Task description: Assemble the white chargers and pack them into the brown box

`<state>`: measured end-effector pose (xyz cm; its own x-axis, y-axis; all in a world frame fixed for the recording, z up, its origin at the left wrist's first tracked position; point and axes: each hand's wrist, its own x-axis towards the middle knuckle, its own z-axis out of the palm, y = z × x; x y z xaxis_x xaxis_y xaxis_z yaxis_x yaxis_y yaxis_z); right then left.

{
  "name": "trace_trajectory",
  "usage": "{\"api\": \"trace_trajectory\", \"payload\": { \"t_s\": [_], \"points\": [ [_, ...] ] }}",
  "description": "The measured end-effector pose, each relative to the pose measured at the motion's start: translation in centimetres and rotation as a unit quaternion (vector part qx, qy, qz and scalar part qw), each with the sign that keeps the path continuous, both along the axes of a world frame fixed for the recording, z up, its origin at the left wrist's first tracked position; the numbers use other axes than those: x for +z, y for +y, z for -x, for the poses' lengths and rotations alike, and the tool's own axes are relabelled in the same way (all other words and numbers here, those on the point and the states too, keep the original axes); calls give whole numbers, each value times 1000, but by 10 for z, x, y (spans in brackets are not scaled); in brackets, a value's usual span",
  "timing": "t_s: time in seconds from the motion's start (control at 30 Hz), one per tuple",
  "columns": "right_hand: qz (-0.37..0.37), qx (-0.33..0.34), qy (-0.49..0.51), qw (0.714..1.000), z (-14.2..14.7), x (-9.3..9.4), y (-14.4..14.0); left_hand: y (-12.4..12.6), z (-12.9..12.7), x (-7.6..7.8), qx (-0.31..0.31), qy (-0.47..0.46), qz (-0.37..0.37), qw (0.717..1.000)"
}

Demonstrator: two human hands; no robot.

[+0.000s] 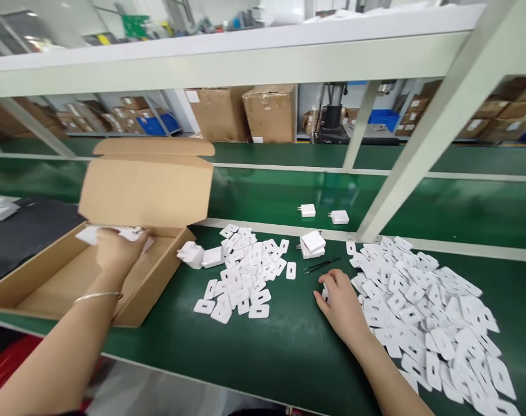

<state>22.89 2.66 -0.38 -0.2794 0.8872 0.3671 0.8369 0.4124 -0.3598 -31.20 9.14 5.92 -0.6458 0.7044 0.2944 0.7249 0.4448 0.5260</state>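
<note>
**Two hands, two piles, one open carton**

The left hand (pixel 115 249) reaches into the open cardboard carton (pixel 50 289) at the left of the green surface (pixel 267 346), its fingers curled down over white pieces (pixel 130 234) lying against the carton's far wall; it seems closed on one of them, though the grip itself is hidden under the knuckles. A thin bangle (pixel 97 297) sits on that wrist. The carton's lid stands upright behind, which keeps the inside free to reach.

The right hand (pixel 343 303) rests palm down at the left edge of the large heap of flat white slotted pieces (pixel 427 306), fingers bent, something small and white under the fingertips; whether it grips it I cannot tell. The heap lies on that hand's side, within easy reach.

A second, smaller spread of the same pieces (pixel 245 271) lies between the hands, just right of the carton, likely kept apart from the big heap as a separate lot. At its left edge sits a white charger (pixel 202 255); a small stack of white blocks (pixel 312 242) stands near black tweezers (pixel 322 265). Two more white plugs (pixel 323 214) lie farther back on the green belt (pixel 267 190), well apart from the work.

Brown boxes (pixel 245 112) stand beyond the frame; their labels are too small to read, and no brand or writing is legible anywhere.
</note>
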Motion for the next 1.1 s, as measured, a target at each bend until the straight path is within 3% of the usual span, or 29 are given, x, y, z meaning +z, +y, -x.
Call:
{"api": "trace_trajectory", "payload": {
  "t_s": [0.07,0.1,0.2,0.23,0.33,0.43,0.57,0.7,0.77,0.83,0.97,1.03,1.1],
  "points": [
    [12,13,12,1000,3,-1,-2,0,-22,8,43,12,-78,996],
    [14,19,18,1000,6,-1,-3,2,-37,13,33,25,-113,993],
    [11,36,27,999,14,0,-6,20,-97,24,-110,71,-169,977],
    [9,39,28,999,16,1,-7,30,-122,28,-192,86,-157,965],
    [-5,28,24,999,21,3,-10,72,-211,38,-341,120,-100,927],
    [-20,-16,6,1000,20,4,-12,122,-304,46,-488,201,85,845],
    [-23,-88,-52,994,15,1,-14,182,-410,44,-548,218,148,794],
    [-18,-106,-111,988,15,-8,-12,215,-476,34,-603,230,206,735],
    [-11,-93,-127,987,18,-11,-10,220,-488,35,-623,237,220,712],
    [-5,-85,-129,988,21,-10,-10,219,-483,40,-637,237,213,702],
    [29,-68,-116,990,23,7,-15,200,-433,55,-649,170,157,725],
    [51,-59,-111,991,22,19,-18,178,-398,62,-641,-66,75,761],
    [72,-59,-113,989,20,30,-21,145,-367,63,-606,-289,38,740]
  ]
}}
